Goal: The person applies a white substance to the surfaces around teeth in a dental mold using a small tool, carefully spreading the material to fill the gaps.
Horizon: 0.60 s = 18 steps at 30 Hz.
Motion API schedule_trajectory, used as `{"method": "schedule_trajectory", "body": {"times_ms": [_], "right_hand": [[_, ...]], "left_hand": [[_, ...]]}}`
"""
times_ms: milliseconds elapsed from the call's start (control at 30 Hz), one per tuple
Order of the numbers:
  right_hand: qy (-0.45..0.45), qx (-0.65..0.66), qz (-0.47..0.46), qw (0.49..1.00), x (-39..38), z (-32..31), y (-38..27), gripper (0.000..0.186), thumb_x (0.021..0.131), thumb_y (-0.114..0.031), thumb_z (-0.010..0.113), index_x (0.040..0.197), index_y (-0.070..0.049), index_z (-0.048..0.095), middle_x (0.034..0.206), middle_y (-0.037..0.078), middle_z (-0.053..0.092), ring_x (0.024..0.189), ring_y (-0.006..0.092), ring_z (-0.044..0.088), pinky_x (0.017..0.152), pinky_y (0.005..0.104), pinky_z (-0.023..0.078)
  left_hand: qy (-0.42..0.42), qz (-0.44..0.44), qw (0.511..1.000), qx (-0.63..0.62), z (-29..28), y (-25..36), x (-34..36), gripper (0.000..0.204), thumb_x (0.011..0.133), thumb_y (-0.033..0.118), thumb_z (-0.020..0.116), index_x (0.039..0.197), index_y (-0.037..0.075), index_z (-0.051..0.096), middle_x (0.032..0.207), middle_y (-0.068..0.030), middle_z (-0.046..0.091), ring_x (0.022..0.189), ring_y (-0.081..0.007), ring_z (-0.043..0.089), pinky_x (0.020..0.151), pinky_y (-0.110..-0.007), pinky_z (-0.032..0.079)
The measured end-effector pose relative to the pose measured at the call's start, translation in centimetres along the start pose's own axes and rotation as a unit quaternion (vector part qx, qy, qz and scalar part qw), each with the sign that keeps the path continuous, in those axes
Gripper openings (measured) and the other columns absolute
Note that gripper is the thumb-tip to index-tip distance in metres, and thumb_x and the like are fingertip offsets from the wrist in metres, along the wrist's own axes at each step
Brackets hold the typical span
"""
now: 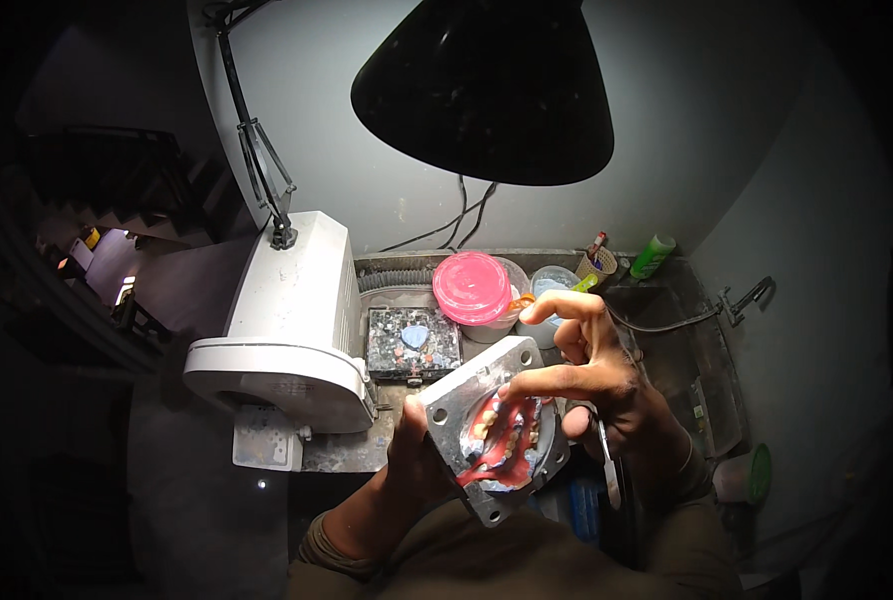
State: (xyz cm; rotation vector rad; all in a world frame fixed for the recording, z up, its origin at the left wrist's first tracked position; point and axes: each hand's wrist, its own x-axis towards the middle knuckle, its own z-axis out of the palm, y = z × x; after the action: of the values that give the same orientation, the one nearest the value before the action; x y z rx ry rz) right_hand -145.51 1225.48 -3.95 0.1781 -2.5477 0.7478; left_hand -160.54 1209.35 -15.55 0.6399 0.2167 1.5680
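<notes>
My left hand (pixel 414 462) grips the left edge of a metal denture flask (pixel 454 385), a thick grey plate with holes at its corners, held tilted toward me. Set within it is a red-pink denture (pixel 507 450) with pale teeth and white plaster around it. My right hand (pixel 612 375) is over the flask's right side, one bent finger reaching to the denture's upper edge; I cannot tell if it presses there. Another finger is raised and curled above. A slim metal spatula (pixel 609 465) is tucked in my right hand, its blade pointing down toward me.
A white box-shaped machine (pixel 292 300) stands left. Behind the flask are a dark speckled box (pixel 415 355), a pink-lidded tub (pixel 472 288) and a clear container (pixel 552 280). A sink (pixel 667 330) with a tap (pixel 747 300) lies right. A black lamp shade (pixel 487 90) hangs overhead.
</notes>
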Motion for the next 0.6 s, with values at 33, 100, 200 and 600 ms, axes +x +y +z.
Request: {"method": "schedule_trajectory", "body": {"times_ms": [33,100,200,600], "right_hand": [[0.0,0.001,0.001,1.0,0.2,0.2,0.4,0.062,0.095,-0.068,0.056,0.115,-0.013,0.076,0.129,0.011,0.043,0.069,0.0127,0.034,0.067,0.0284,0.038],[-0.012,0.021,-0.003,1.0,0.6,0.8,1.2,0.061,0.095,-0.067,0.056,0.116,-0.013,0.075,0.13,0.012,0.043,0.07,0.0129,0.036,0.069,0.0277,0.039],[-0.006,0.032,0.008,0.999,0.9,1.8,1.7,0.061,0.095,-0.066,0.056,0.116,-0.012,0.075,0.131,0.012,0.043,0.07,0.0129,0.037,0.069,0.0277,0.04],[0.016,0.034,0.019,0.999,1.6,4.3,1.7,0.066,0.1,-0.064,0.05,0.116,-0.005,0.074,0.135,0.018,0.046,0.067,0.0127,0.037,0.065,0.0273,0.042]], "left_hand": [[0.001,-0.001,1.0,-0.001,0.0,0.2,0.1,0.117,0.083,0.088,0.049,0.153,-0.004,0.031,0.143,-0.0199,0.052,0.129,-0.0286,0.058,0.109,-0.044,0.049],[0.101,-0.036,0.989,0.106,0.7,1.1,0.3,0.136,0.069,0.103,0.038,0.15,-0.006,0.034,0.137,-0.0224,0.053,0.119,-0.0313,0.061,0.096,-0.043,0.055],[0.106,-0.039,0.987,0.111,0.7,1.9,0.5,0.135,0.071,0.102,0.038,0.152,-0.006,0.032,0.137,-0.0219,0.053,0.12,-0.0304,0.061,0.097,-0.042,0.055],[0.101,-0.01,0.99,0.092,-1.9,2.4,-1.1,0.133,0.074,0.1,0.039,0.154,-0.007,0.028,0.139,-0.0214,0.053,0.123,-0.0296,0.06,0.101,-0.042,0.053]]}}
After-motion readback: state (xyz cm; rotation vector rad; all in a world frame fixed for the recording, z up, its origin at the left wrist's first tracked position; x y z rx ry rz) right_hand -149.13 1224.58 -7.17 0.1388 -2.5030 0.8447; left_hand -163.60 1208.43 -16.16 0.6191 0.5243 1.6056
